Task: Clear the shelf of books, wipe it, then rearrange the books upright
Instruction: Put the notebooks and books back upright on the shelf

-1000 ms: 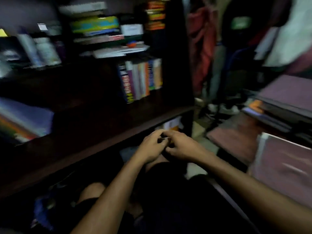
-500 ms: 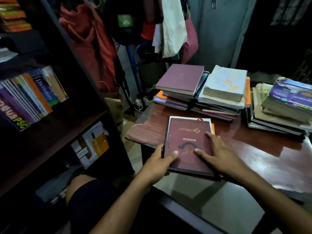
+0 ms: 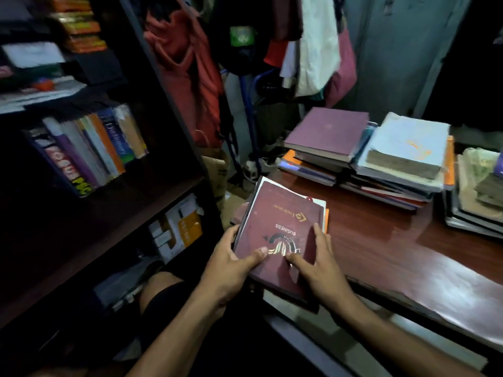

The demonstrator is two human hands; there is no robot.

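Both hands have closed in on the maroon book since half a second ago, and its near end has swung off the desk edge toward the shelf; earlier it lay square and flat on the desk.

Now the left hand grips the book's left edge, thumb lying across the cover and the other fingers curled under out of sight. The right hand lies on the cover with fingers spread and fairly straight, pressing down, the thumb pointing inward toward the left thumb. A few thinner books or papers sit beneath the maroon one; their white and orange edges show at its far right corner, so the hands seem to be taking a small bundle.

The book's long axis runs away from the person, slanting up and to the left, title upside down to the viewer. It sits between the two hands, its left part overhanging the desk corner. The shelf lies to the left, so the left hand is the nearer one. There an upright row leans at the back left, with bare board to its right. More stacks wait flat at the far side of the desk.

Likely next: lift, turn the spine upright, carry left.
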